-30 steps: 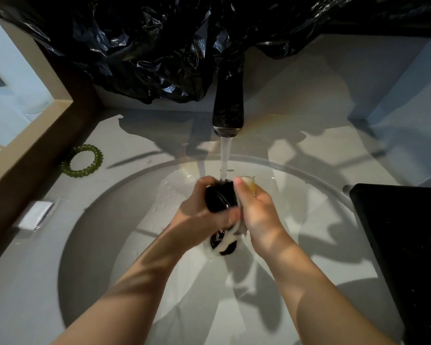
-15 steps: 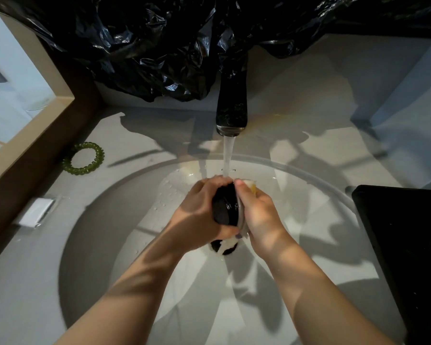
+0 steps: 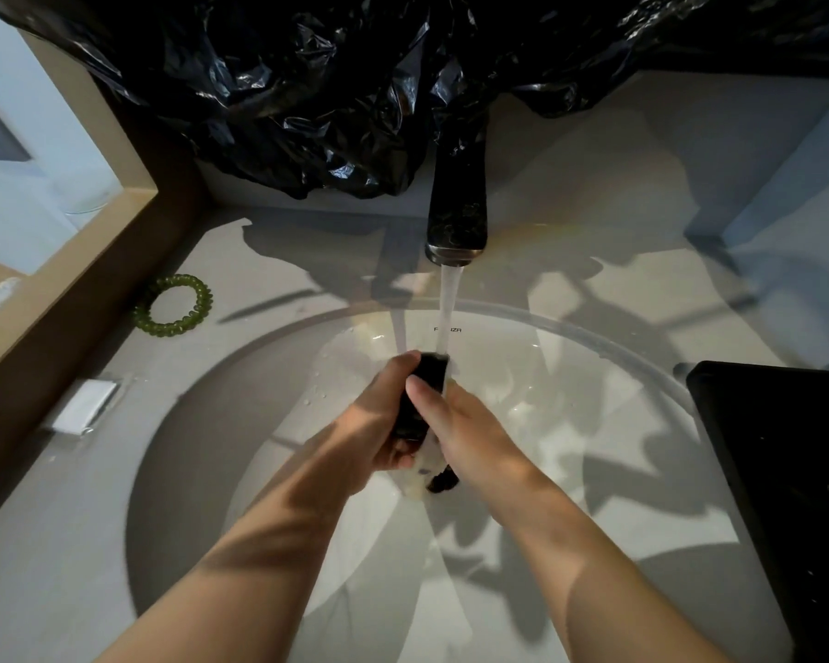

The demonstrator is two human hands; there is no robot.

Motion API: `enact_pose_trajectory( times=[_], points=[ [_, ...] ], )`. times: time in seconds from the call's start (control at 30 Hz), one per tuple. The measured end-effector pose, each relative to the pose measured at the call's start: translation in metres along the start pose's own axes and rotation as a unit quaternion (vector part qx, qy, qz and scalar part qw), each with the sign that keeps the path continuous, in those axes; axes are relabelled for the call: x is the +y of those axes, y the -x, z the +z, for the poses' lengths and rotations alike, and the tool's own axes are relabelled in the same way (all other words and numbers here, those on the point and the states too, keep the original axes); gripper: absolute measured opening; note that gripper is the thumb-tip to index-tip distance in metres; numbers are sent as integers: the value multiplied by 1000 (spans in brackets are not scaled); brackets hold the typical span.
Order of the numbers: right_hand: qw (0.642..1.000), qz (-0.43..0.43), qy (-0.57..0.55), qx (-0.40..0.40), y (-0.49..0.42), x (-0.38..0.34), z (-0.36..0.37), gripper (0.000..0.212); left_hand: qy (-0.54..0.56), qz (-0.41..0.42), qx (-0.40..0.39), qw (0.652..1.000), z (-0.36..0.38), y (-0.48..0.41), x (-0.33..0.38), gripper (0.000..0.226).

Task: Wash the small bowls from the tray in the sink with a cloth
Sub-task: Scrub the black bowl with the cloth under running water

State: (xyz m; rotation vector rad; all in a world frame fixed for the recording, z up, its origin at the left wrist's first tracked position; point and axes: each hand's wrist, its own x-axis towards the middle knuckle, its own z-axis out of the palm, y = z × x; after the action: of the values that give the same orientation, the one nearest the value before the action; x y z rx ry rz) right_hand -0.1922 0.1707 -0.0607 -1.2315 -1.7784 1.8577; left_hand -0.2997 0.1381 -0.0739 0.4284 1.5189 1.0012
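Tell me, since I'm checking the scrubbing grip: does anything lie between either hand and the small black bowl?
The left hand grips the bowl directly. Between the right hand and the bowl lies the pale cloth, its end hanging out below. Nothing visible blocks the tap water from the bowl.

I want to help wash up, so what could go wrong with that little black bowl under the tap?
1. The wet bowl is on its edge, gripped by the left hand while the right hand pinches the cloth against it; it might slip and drop into the sink.
2. The water stream lands on the bowl's top edge, so it may splash onto the counter, where a green hair tie lies.
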Motion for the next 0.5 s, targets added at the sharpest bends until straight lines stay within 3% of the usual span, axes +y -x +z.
enact_pose_trajectory(
  times=[0.07,0.17,0.2,0.3,0.4,0.47,0.5],
  points=[
    [996,-5,-85,-34,3,-2,3,22,0,0,6,1000,2,-2,-1,59],
    [985,-35,-171,-17,3,-2,0,7,78,-39,-12,996,2,0,1,55],
    [986,-39,-165,-6,1,1,-2,15,109,-54,-18,992,2,0,1,54],
    [997,-49,-38,45,-5,7,-4,32,137,-69,-26,988,2,0,-1,52],
    [981,-87,136,108,-9,6,-4,30,130,-57,-32,989,1,-1,2,50],
    [958,-116,249,88,-9,4,-1,34,132,-45,-38,989,1,-2,2,54],
    [962,-115,238,72,-8,3,1,36,139,-38,-38,989,2,-3,2,54]
  ],
)
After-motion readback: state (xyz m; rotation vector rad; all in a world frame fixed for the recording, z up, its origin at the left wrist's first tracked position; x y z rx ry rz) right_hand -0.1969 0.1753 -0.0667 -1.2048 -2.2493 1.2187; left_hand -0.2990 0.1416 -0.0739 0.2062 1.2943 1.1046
